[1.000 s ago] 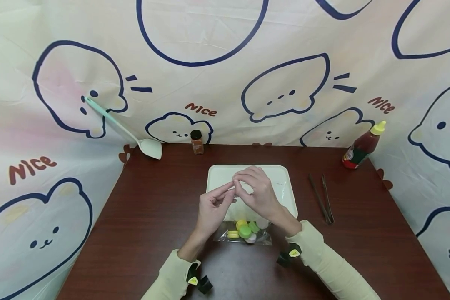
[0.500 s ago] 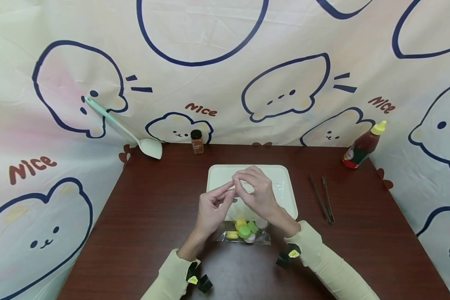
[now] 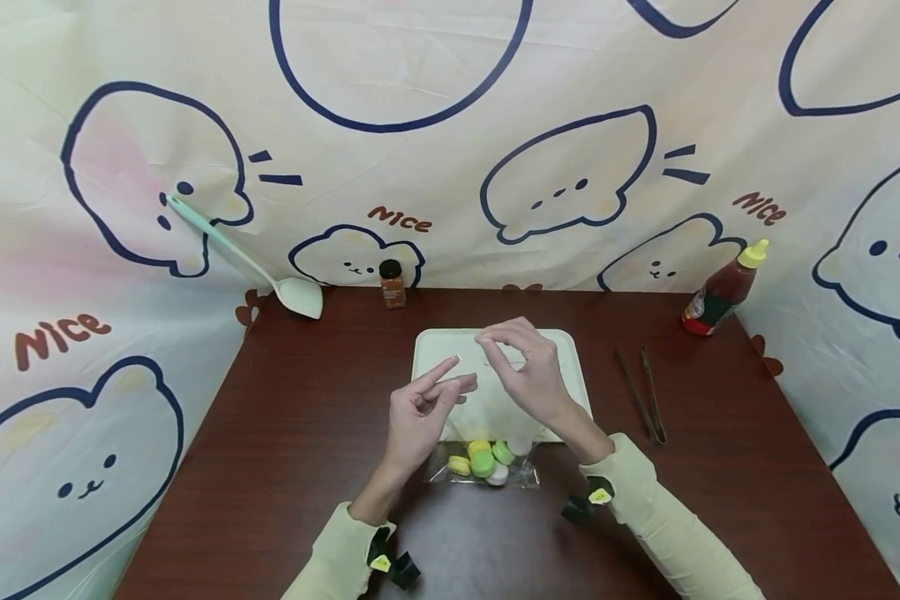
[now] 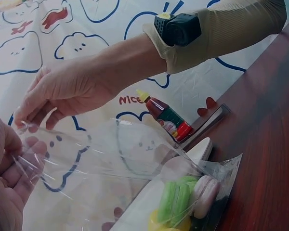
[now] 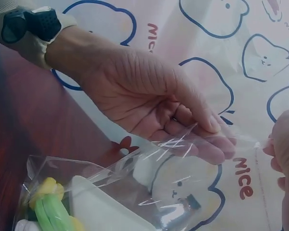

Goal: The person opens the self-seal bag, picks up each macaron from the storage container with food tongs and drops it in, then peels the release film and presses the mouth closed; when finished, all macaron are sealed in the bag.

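Observation:
A clear plastic bag (image 5: 171, 144) hangs open-mouthed between both hands, with yellow, green and pale lilac macarons (image 3: 482, 462) at its bottom. My left hand (image 3: 416, 425) holds one side of the bag's upper edge; in the right wrist view its thumb lies over the film with the fingers behind. Opposite it, my right hand (image 3: 536, 375) pinches the other side between thumb and fingertips, as the left wrist view also shows. A gap separates the two hands. Behind the bag lies a white rectangular tray (image 3: 427, 350), partly covered by the hands and film.
Metal tongs (image 3: 654, 412) lie right of the tray on the brown table (image 3: 307, 417). A sauce bottle (image 3: 723, 292) with a yellow cap stands at the back right. A small spice jar (image 3: 393, 287) and a pale green turner (image 3: 298, 296) are at the back left.
Fingertips that met over the tray are now apart: my right hand has moved right and slightly up, my left slightly left. The bag's mouth has been spread between them.

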Tool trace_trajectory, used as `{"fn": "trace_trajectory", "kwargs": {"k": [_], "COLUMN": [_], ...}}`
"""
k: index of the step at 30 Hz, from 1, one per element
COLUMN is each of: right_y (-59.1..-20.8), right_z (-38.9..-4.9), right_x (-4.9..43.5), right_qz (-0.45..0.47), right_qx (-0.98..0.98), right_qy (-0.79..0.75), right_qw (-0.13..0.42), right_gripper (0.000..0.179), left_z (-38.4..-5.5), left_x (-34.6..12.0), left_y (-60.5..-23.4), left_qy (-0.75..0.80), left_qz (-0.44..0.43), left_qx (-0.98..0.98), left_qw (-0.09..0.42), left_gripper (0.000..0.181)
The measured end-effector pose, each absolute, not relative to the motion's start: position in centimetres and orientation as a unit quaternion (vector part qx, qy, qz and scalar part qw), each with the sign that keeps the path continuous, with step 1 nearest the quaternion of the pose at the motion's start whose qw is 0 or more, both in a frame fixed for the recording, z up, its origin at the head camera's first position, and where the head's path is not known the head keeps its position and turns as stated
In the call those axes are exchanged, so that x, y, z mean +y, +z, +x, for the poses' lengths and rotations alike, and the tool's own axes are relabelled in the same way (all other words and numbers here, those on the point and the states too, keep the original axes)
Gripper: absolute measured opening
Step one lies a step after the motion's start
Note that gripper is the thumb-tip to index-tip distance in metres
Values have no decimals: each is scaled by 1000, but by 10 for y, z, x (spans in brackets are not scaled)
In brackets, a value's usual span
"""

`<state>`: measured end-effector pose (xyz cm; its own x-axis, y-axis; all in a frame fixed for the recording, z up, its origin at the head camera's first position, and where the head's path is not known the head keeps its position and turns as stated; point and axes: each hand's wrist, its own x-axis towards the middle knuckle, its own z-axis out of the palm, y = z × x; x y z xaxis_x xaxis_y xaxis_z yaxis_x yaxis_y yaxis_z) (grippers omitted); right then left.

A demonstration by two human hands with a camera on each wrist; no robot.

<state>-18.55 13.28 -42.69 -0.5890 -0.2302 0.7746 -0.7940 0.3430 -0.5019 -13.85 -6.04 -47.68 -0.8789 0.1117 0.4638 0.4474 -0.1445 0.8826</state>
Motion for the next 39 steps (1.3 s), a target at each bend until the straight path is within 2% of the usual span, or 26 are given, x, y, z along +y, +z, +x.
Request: {"fn": "trace_trajectory", "kwargs": {"k": [8,17,32,39], "right_y": [-424,-415,-407,-406], "right_z": [-185,-181,-184,-186], "right_x": [146,159,178,188], "right_qz": [326,330,316,282], "right_qx": [-799,-842,-830,-813], "right_qy": [429,376,400,463], "right_qw": [268,202,225,212], "right_gripper": [8,13,11,9], "left_z": [-138,-140,-142,-142], "left_x": [-63,-72,-74,-74], "left_y": [-473,-473,-475,-476], "left_qy": [-718,-693,-703,-704], "left_qz": [-185,-172,-185,-190], "left_qx": [-662,-692,-679,-677], "left_qw": [112,111,102,99], "left_gripper": [22,13,13,14]}}
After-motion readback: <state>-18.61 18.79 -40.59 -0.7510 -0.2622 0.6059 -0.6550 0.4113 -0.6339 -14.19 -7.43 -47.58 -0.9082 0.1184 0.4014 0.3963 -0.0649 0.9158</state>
